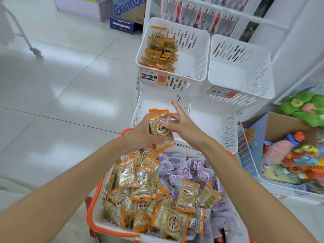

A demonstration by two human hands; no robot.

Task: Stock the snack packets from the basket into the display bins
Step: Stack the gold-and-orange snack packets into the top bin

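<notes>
Here the left hand (138, 134) curls round a small stack of snack packets (160, 130), gripping it from the left and below, and holds it above the far end of the basket (92, 213). The right hand (182, 125) meets the same stack from the right. Its thumb lies on the front packet, its index finger (175, 106) is straight and clear of the plastic, and its other fingers go behind the stack, out of sight. How many packets the stack holds is hard to tell, since the faces overlap. The packets are clear, crinkled plastic with orange sealed edges and a round printed badge. The basket below is white plastic with an orange rim, its near end cut off by the frame. It is heaped with loose orange-edged packets (126, 176) on the left and purple packets (201, 171) on the right. Just beyond the hands stands a lower bin (140, 109), white with slotted walls. Above it sits the upper left bin (198, 55), which holds stocked packets (160, 55) standing in rows along its left side. A price tag (149, 77) on its front reads 22.8. Beside it is the upper right bin (245, 55), of the same slotted plastic. Its own tag (222, 92) is blurred.
</notes>
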